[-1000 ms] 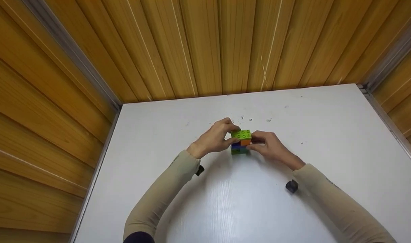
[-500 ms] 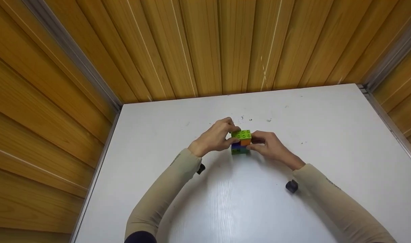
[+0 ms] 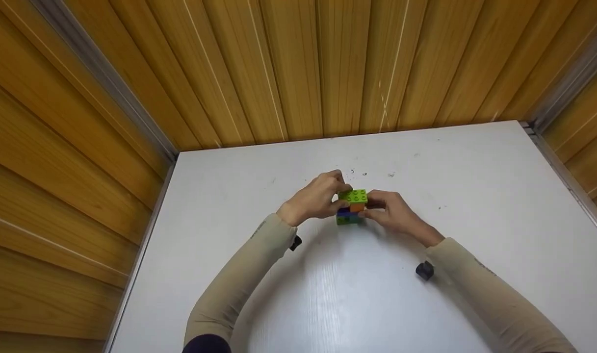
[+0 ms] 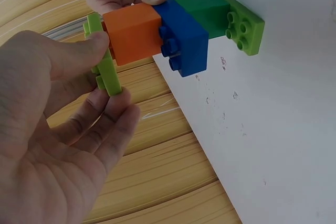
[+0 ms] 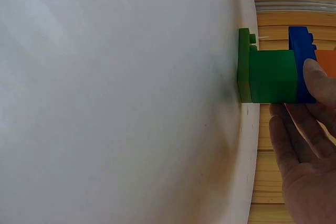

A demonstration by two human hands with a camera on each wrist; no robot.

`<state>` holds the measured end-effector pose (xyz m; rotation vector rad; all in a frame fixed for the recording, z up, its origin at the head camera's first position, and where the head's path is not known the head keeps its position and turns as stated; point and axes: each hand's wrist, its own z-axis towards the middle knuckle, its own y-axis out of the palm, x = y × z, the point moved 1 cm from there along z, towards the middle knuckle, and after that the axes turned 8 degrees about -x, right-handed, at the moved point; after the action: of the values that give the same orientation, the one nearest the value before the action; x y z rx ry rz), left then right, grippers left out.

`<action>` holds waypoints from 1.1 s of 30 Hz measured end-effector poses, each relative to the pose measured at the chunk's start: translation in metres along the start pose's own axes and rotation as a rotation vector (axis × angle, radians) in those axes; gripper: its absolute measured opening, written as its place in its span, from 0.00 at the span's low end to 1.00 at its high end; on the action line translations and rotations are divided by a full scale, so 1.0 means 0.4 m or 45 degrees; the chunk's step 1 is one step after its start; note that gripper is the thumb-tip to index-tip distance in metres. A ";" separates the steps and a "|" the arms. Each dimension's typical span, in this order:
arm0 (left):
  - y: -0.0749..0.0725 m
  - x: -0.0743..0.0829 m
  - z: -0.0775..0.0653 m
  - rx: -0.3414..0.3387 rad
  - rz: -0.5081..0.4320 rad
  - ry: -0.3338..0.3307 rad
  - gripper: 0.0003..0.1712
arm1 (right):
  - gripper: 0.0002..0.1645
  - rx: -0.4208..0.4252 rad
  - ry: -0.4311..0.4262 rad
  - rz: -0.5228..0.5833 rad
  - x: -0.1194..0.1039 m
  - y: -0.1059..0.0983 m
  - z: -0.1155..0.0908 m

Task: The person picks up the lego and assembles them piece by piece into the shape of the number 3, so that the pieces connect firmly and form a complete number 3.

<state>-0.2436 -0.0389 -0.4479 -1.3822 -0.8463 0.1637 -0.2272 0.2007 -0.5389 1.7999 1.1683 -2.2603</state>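
A stack of toy building bricks stands on the white table (image 3: 298,304). In the left wrist view its base is a light green flat brick (image 4: 251,31), followed by a dark green brick (image 4: 206,11), a blue brick (image 4: 193,45) and an orange brick (image 4: 134,32). My left hand (image 3: 314,197) pinches another light green flat brick (image 4: 107,69) between thumb and fingers at the orange brick's top; some orange studs show beside it. From the other side my right hand (image 3: 396,213) grips the stack, its thumb on the blue brick near the orange one.
Wooden plank walls (image 3: 298,68) rise behind the table and at both sides, with metal strips along the corners. Small dark marks (image 3: 391,174) dot the table behind the stack. A black wrist-camera piece (image 3: 425,270) sticks out by the right sleeve.
My left hand and the top light green flat brick have shifted slightly to the right over the orange brick. The right hand stays almost still on the stack.
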 end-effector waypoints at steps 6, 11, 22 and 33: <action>-0.002 -0.003 0.001 0.003 -0.004 -0.007 0.18 | 0.19 -0.006 -0.022 0.015 0.003 -0.003 -0.002; -0.002 -0.007 0.001 0.005 -0.005 -0.008 0.19 | 0.19 0.007 -0.010 0.011 -0.003 0.000 -0.003; -0.005 -0.002 0.002 -0.016 0.006 -0.037 0.18 | 0.19 -0.004 -0.011 0.023 0.005 -0.002 0.004; -0.010 0.001 -0.001 -0.010 0.069 -0.042 0.17 | 0.21 -0.013 -0.010 0.003 0.003 -0.003 0.003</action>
<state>-0.2446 -0.0397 -0.4440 -1.4134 -0.8379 0.2253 -0.2291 0.2013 -0.5390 1.7868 1.1731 -2.2535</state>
